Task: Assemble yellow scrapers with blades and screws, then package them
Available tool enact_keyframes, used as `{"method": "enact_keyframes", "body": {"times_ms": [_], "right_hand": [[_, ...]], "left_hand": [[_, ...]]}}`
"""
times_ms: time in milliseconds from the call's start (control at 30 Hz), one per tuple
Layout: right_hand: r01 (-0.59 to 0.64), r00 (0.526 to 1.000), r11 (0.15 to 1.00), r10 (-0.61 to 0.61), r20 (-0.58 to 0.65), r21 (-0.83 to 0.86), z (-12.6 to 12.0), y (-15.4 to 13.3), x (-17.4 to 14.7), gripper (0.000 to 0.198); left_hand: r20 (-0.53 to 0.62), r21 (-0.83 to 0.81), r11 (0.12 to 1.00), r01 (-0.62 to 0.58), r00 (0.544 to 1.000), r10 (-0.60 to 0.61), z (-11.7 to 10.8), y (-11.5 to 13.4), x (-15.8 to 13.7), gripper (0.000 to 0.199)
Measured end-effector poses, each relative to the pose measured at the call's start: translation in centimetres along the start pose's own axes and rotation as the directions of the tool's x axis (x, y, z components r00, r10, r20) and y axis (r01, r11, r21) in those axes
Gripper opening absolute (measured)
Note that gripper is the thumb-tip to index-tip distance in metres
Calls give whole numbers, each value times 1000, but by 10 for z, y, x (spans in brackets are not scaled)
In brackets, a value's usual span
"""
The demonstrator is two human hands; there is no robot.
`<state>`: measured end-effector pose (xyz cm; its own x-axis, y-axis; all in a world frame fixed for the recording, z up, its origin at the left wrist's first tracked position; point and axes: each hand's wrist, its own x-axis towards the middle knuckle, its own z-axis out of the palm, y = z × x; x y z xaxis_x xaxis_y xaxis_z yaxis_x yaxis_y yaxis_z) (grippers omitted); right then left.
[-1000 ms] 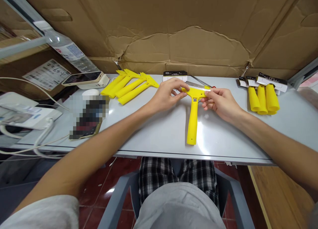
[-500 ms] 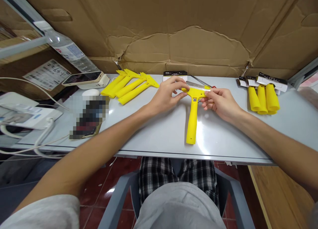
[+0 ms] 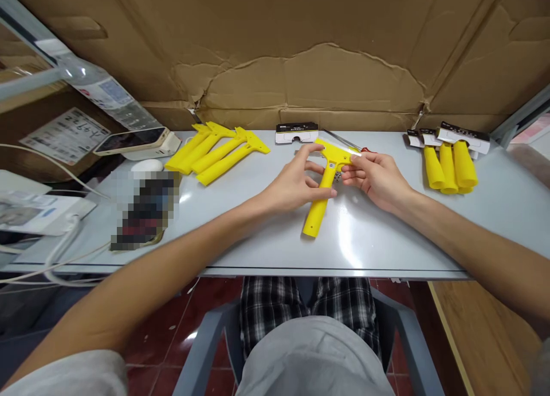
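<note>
A yellow T-shaped scraper (image 3: 320, 204) lies at a slant between my hands, handle toward me. Its wide head carries a thin, shiny strip along the far edge. My left hand (image 3: 296, 181) is curled about the scraper, index finger at the head's left end and thumb across the handle. With thumb and fingers, my right hand (image 3: 378, 178) pinches the head's right end. Small metal pieces (image 3: 337, 176), too small to name for sure, show beside the handle. Behind the head is a thin metal tool with a red end (image 3: 368, 150), partly hidden.
Several yellow scraper handles (image 3: 223, 158) lie to the left. A black and white box (image 3: 296, 133) sits at the back. On the right are scrapers with black and white covers (image 3: 464, 138). Phones, cables and a plastic bottle (image 3: 107, 92) crowd the left side; cardboard (image 3: 322, 86) stands behind.
The scraper has turned, its handle end swinging left. My left hand has moved from the head's left end down around the handle. My right hand keeps its pinch on the right end.
</note>
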<state>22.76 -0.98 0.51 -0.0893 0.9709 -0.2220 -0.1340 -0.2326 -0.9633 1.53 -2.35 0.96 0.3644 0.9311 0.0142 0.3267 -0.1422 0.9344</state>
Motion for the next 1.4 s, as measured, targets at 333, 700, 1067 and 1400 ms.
{"method": "enact_keyframes", "body": {"times_ms": [333, 700, 1067, 1400], "right_hand": [[-16, 987, 997, 29, 160, -80, -3, 0, -6, 29], [-17, 974, 990, 49, 221, -143, -6, 1, -3, 30], [6, 966, 974, 53, 251, -226, -8, 4, 2, 36], [-2, 961, 974, 65, 269, -228, -7, 6, 1, 41]], "left_hand": [[-5, 556, 797, -237, 958, 288, -15, -9, 5, 81], [35, 770, 586, -254, 933, 359, -11, -15, 6, 74], [91, 812, 522, -263, 939, 331, -12, -16, 7, 74], [106, 834, 506, -221, 963, 247, -12, -7, 3, 71]]}}
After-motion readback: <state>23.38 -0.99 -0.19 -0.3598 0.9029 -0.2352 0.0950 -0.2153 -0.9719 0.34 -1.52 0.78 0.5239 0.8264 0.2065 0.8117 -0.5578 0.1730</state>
